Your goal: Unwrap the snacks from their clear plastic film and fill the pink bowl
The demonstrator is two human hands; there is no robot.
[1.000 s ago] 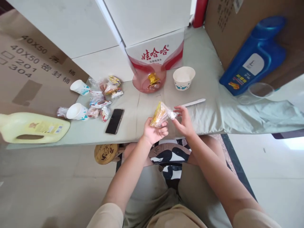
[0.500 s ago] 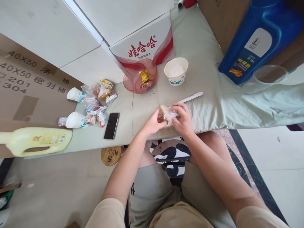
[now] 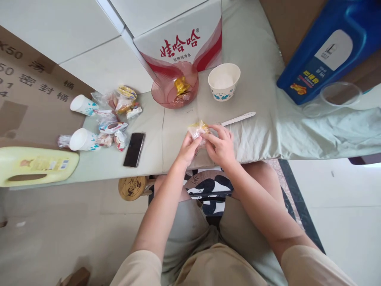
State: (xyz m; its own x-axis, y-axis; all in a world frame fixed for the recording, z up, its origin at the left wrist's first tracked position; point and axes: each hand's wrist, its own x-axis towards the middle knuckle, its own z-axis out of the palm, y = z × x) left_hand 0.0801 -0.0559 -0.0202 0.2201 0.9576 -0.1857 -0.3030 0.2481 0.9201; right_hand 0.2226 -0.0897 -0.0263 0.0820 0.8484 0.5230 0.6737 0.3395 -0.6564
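Note:
Between my two hands is a clear and yellow plastic snack wrapper (image 3: 198, 128), held just above the cloth near the front edge. My left hand (image 3: 189, 147) is closed on its left side, thumb on top. The fingers of my right hand (image 3: 220, 145) pinch its right side; what is inside the wrapper I cannot make out. Just beyond my right hand lies a white plastic knife (image 3: 239, 118). Farther back stand a pink glass bowl (image 3: 159, 93) with a yellow wrapper (image 3: 181, 85) in it and a white paper bowl (image 3: 223, 88) holding something white.
To the left are a phone (image 3: 134, 149), several packaged snacks (image 3: 114, 126), two paper cups (image 3: 79, 140) and a yellow jug (image 3: 38, 166). A blue bottle (image 3: 315, 55) and a clear plastic cup (image 3: 339, 99) are at right. A printed carton (image 3: 184, 43) stands behind the bowls.
My hands have shifted left with the wrapper, and more of its yellow part shows beyond my fingers. The camera view has moved slightly. Both hands keep hold of the wrapper.

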